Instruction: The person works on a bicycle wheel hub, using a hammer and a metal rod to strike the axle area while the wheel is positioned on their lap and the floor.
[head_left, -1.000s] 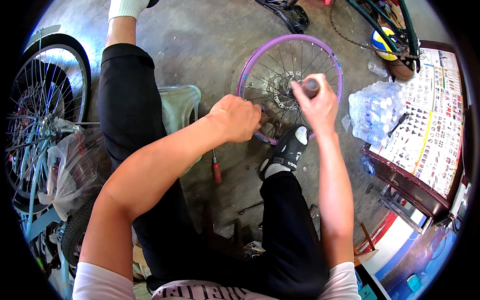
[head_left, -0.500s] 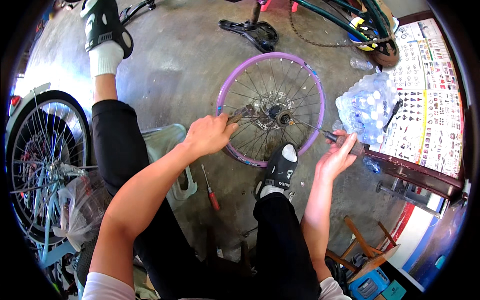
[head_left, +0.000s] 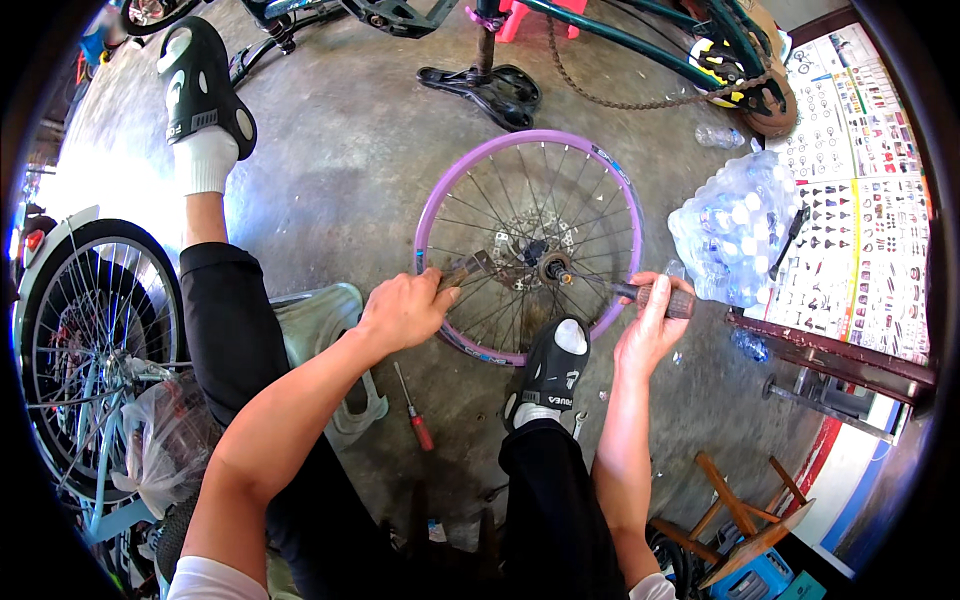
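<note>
At the purple wheel, left hand grips a hammer-looking tool, right hand a screwdriver. Bad angle and I could slip off the hub.

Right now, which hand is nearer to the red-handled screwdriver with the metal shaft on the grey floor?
Left. The left hand is just above the screwdriver in the picture; the right hand is farther off, to its right, past the black right shoe.
</note>
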